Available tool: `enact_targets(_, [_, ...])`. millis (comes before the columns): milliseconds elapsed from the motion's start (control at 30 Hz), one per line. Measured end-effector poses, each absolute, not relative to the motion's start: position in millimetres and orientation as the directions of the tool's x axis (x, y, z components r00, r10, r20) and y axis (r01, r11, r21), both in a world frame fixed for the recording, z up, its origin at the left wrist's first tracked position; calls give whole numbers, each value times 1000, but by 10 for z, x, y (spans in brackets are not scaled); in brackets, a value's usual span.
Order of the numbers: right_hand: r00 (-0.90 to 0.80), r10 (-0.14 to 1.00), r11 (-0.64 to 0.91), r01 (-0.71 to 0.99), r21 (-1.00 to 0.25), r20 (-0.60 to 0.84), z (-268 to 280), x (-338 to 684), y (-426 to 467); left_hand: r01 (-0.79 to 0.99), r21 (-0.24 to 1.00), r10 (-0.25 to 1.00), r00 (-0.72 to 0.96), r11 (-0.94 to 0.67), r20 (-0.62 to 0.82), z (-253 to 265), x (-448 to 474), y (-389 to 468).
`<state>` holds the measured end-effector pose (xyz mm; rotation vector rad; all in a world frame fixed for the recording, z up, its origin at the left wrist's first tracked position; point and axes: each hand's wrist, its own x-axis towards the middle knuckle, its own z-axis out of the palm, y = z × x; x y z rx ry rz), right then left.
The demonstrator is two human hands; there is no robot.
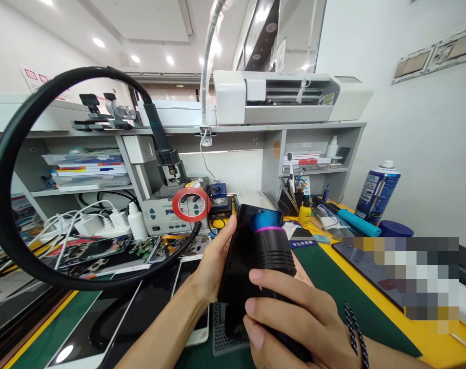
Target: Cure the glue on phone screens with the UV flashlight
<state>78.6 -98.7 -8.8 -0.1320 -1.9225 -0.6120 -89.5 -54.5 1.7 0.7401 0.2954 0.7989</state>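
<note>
Phone [239, 256], slick-looking and likely fragile, is clasped above the green mat [328, 277] by the left fingers [228, 233], best held by its edges; torch [274, 248] is clamped in the right fingers [288, 286]!

lit brightly by ceiling lights [170, 60] at 11 o'clock, glaring off glossy panel [88, 320] at 8, pixelated at 4, edge-stretched

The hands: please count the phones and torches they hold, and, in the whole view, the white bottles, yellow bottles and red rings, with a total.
Phone, left hand: 1
Torch, right hand: 1
White bottles: 2
Yellow bottle: 1
Red ring: 1
Total: 6
</note>
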Motion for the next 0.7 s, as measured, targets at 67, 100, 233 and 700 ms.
enact_targets(67, [-424,-178,862,368,348,888,-81,776,-995,-526,705,729,684,476,19,19,-901,-546])
enact_targets(100, [-412,-178,864,369,342,894,-77,770,-999,-521,705,723,691,482,16,20,-905,-546])
enact_targets(233, [-371,-185,870,368,327,910,-63,745,-1004,-527,689,707,706,497,30,30,-916,-547])
enact_targets(700, [-197,35,916,399,47,980,-133,611,-1181,-530,699,707,706,480,50,23,-931,-541])
